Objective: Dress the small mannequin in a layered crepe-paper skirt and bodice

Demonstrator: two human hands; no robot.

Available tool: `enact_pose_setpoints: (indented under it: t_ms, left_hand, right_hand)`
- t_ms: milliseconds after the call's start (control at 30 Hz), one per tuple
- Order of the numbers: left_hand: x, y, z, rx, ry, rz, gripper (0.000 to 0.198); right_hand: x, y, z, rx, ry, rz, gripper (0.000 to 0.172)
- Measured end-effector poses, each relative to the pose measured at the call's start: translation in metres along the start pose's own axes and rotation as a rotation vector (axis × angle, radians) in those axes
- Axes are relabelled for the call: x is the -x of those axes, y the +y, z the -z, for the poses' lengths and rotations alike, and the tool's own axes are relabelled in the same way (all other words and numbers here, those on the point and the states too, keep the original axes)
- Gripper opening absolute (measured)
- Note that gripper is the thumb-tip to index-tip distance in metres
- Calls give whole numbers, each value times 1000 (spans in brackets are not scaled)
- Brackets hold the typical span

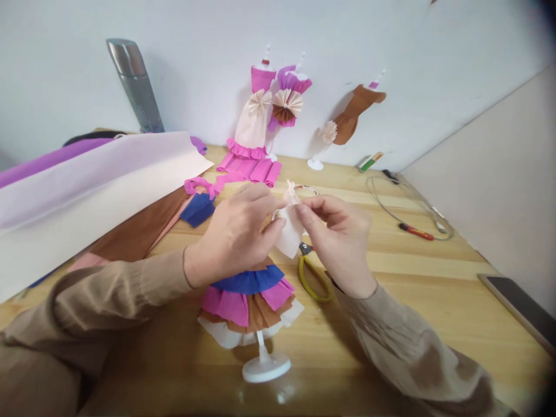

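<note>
A small dress form on a white stand is right in front of me, wearing a layered crepe-paper skirt in blue, pink, brown and white. Above the skirt its top is wrapped in cream crepe paper. My left hand pinches that cream paper from the left, fingers closed on it. My right hand pinches the same paper from the right, near its gathered tip. Both hands meet over the form's upper part and hide the body beneath.
Yellow-handled scissors lie behind the form. Sheets of cream, purple and brown crepe paper cover the table's left. Three dressed forms stand by the wall. A glue-gun cord, a phone and a steel flask are around.
</note>
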State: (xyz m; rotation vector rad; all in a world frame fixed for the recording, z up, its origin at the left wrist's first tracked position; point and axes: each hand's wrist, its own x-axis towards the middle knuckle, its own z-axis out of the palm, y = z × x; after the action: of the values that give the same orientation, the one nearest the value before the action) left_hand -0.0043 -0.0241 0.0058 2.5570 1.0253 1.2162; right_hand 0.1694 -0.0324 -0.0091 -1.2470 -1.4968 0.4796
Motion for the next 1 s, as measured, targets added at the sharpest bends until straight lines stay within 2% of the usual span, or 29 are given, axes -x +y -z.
enact_pose_setpoints:
  t_ms: [167, 267, 400, 533, 700, 867, 1000]
  left_hand:
    - [5, -6, -15, -250, 32, -92, 16]
    - [4, -10, -16, -420, 64, -123, 16]
    - [2, -17, -15, -583, 199, -203, 15]
    - [0, -24, -13, -602, 279, -250, 11]
    - [-4, -31, -10, -581, 245, -272, 16]
    - [-6, -33, -6, -520, 137, -261, 22]
    - [-9, -35, -2, -518, 74, -313, 27]
  right_hand:
    - [7, 3, -4, -142, -132, -50, 16]
    - [9, 4, -4, -320, -228, -163, 25]
    - [11, -3, -4, -528, -335, -360, 44]
    - [11, -12, -2, -621, -461, -398, 53]
    - [13, -12, -2, -621, -489, -391, 58]
    - [17, -10, -4, -583, -508, -369, 60]
    - [17, -10, -3, -543, -556, -356, 61]
